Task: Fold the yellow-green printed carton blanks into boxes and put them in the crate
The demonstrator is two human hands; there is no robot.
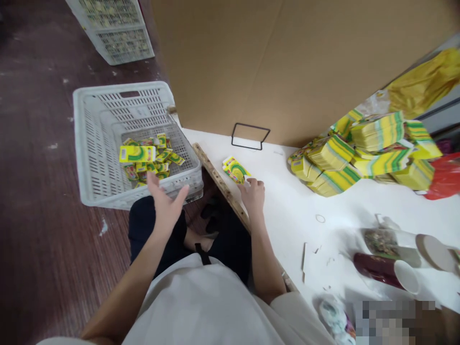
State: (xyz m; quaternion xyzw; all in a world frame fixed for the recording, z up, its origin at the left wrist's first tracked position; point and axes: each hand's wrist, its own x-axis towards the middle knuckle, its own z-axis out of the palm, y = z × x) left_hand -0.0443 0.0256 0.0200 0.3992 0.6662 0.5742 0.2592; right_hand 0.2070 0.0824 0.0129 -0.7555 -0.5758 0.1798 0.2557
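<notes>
My left hand point(166, 203) is over the near rim of a white plastic crate point(81, 143), thumb and fingers spread, holding nothing. Just beyond its fingertips is a yellow-green carton point(137, 154), above or on top of several similar small cartons point(163, 155) inside the crate. At the table's left edge my right hand point(253, 194) has its fingers bent around the near end of another yellow-green carton point(234, 168), which lies on the white tabletop. A white flap shows at the fingertips; the hand partly hides that end.
Bundled flat yellow-green cartons point(359, 148) are piled at the right. A large cardboard sheet point(280, 67) stands behind a black wire frame point(249, 136). A dark red cup point(384, 273) and a jar point(406, 247) lie toward the lower right. Another filled crate point(120, 40) stands on the floor.
</notes>
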